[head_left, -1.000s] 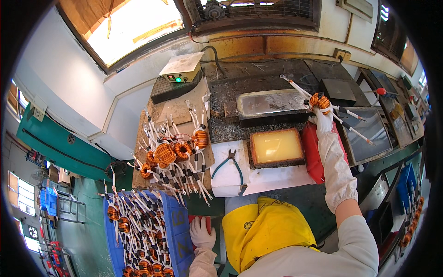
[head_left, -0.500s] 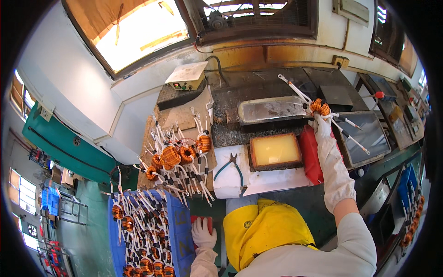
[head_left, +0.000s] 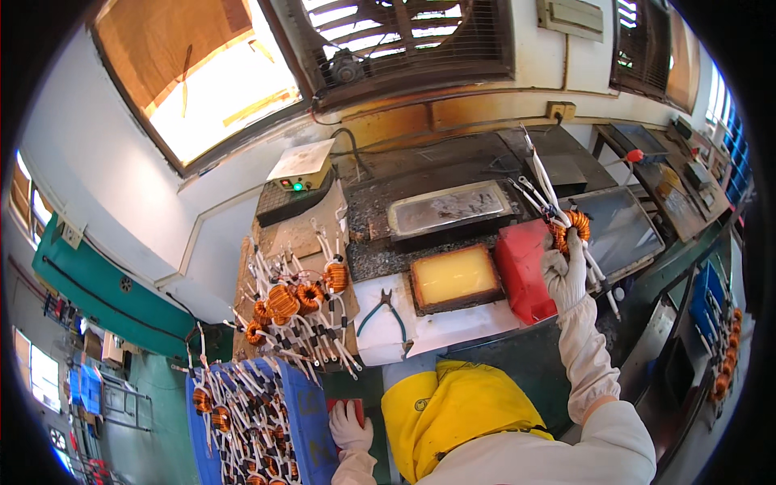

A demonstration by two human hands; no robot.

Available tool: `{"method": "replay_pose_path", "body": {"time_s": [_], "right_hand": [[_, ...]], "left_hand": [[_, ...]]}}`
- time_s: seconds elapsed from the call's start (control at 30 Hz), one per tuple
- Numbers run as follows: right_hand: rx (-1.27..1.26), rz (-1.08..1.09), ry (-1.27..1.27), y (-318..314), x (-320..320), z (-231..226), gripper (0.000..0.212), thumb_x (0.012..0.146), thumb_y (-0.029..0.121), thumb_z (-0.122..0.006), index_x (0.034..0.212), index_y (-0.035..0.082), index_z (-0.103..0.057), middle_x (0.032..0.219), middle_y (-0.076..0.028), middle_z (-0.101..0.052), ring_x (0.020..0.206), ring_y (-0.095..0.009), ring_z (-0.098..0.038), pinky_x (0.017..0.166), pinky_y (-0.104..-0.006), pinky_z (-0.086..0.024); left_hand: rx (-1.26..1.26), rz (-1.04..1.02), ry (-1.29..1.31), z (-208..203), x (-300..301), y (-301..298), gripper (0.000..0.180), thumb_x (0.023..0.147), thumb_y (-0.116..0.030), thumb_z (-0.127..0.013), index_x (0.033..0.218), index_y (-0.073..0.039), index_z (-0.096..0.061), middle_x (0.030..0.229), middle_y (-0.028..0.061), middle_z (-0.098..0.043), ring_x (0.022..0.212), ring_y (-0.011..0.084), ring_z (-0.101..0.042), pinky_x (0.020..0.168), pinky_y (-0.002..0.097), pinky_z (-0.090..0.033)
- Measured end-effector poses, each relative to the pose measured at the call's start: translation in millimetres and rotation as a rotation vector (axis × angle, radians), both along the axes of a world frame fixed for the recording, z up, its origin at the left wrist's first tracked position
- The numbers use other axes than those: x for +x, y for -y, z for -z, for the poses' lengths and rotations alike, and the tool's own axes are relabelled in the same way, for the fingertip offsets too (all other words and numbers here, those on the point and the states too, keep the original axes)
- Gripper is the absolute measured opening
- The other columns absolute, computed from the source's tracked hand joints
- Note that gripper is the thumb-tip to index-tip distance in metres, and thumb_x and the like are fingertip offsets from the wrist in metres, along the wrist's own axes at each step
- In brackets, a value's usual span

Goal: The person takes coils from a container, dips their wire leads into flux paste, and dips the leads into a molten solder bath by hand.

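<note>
My right hand [head_left: 566,271], in a white glove, grips a toroidal coil [head_left: 576,229] of copper wire with long white-sleeved leads. The coil is held up beside the red box [head_left: 521,271], its leads pointing up and down. My gloved left hand [head_left: 351,427] rests low with fingers laid over a red object [head_left: 358,411], mostly hidden, beside the blue crate [head_left: 311,412]. Left of the red box stands a dark-rimmed pan of yellowish material [head_left: 455,279]. Behind that pan is a metal tray with a silvery surface [head_left: 449,208].
Several similar coils [head_left: 283,301] are heaped on the board at left; more fill the blue crate. Green-handled cutters [head_left: 384,311] lie on white paper. A small control box [head_left: 299,167] stands behind. A grey flat tray [head_left: 622,222] lies at right.
My right hand has drawn the coil back from the metal tray's right end towards me, and its leads have swung more upright. The control box's light turned from red to green.
</note>
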State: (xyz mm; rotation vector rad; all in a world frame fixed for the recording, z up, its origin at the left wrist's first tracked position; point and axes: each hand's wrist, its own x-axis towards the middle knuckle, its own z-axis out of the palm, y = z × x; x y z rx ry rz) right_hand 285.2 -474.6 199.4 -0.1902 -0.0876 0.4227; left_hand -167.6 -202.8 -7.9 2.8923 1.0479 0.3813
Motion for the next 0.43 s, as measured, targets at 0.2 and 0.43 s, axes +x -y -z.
{"method": "replay_pose_path", "body": {"time_s": [0.2, 0.43], "right_hand": [[0.280, -0.191, -0.256, 14.6, -41.4, -26.6, 0.039, 0.090, 0.029, -0.064, 0.112, -0.002, -0.056, 0.086, -0.016, -0.059, 0.042, -0.005, -0.029, 0.044, -0.0183, -0.036], [0.456, -0.329, -0.268, 21.9, -59.7, -35.3, 0.035, 0.089, 0.024, -0.064, 0.119, 0.007, -0.055, 0.093, -0.015, -0.056, 0.047, -0.006, -0.035, 0.048, -0.0172, -0.041]], "left_hand": [[0.029, 0.002, 0.001, 2.7, 0.4, 3.2, 0.071, 0.063, -0.030, -0.073, 0.126, -0.009, -0.047, 0.130, 0.0201, -0.044, 0.122, 0.0408, -0.040, 0.104, 0.0528, -0.031], [-0.378, -0.086, 0.106, 14.8, 5.2, -12.1, 0.067, 0.072, -0.033, -0.071, 0.129, -0.009, -0.045, 0.134, 0.0175, -0.042, 0.125, 0.0379, -0.038, 0.105, 0.0511, -0.031]]}}
